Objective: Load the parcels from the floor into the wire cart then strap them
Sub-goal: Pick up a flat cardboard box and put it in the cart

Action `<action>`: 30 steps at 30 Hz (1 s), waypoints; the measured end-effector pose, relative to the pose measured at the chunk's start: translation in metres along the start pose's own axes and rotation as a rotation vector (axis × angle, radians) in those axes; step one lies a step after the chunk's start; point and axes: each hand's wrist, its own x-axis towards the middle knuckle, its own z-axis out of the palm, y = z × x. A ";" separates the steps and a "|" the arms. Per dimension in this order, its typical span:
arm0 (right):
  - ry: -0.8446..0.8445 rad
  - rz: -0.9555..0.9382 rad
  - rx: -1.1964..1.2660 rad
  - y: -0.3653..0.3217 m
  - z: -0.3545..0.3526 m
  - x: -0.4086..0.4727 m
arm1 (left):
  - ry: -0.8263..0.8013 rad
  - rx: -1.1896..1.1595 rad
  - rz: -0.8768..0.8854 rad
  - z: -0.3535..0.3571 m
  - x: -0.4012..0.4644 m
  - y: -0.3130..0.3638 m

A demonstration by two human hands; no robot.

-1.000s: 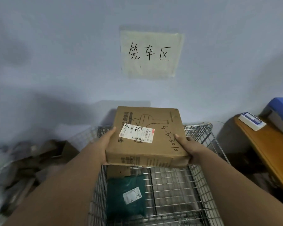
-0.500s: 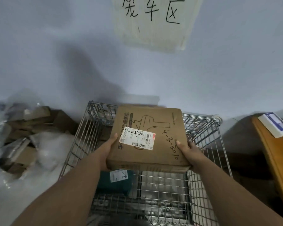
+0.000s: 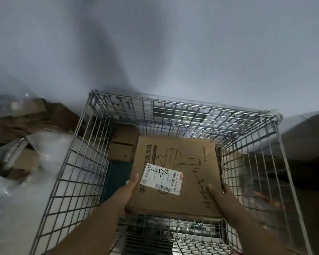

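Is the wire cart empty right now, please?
No. The wire cart already holds a dark green parcel and small cardboard boxes.

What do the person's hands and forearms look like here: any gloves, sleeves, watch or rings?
Both are bare. The left hand and right hand wear no gloves, and no ring shows on the visible fingers. Both forearms are uncovered up to the frame's bottom edge, with no sleeve, watch or wristband in view. The picture is dim and slightly blurred, so finer marks cannot be made out.

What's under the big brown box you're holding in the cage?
Below the cardboard box, at its left edge, a dark green parcel and smaller brown boxes show inside the wire cart. Whatever lies straight underneath is covered by the box.
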 end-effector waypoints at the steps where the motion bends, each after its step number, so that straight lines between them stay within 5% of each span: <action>1: 0.002 0.001 -0.002 0.010 0.003 0.012 | 0.004 0.008 -0.017 -0.002 0.012 -0.005; 16: 0.077 0.081 -0.064 0.129 0.059 0.148 | 0.053 -0.066 -0.117 -0.011 0.200 -0.080; 24: 0.022 0.103 -0.060 0.166 0.141 0.197 | 0.168 -0.097 -0.160 -0.093 0.273 -0.119; 30: 0.091 0.111 -0.087 0.201 0.168 0.187 | 0.085 -0.031 -0.114 -0.119 0.279 -0.129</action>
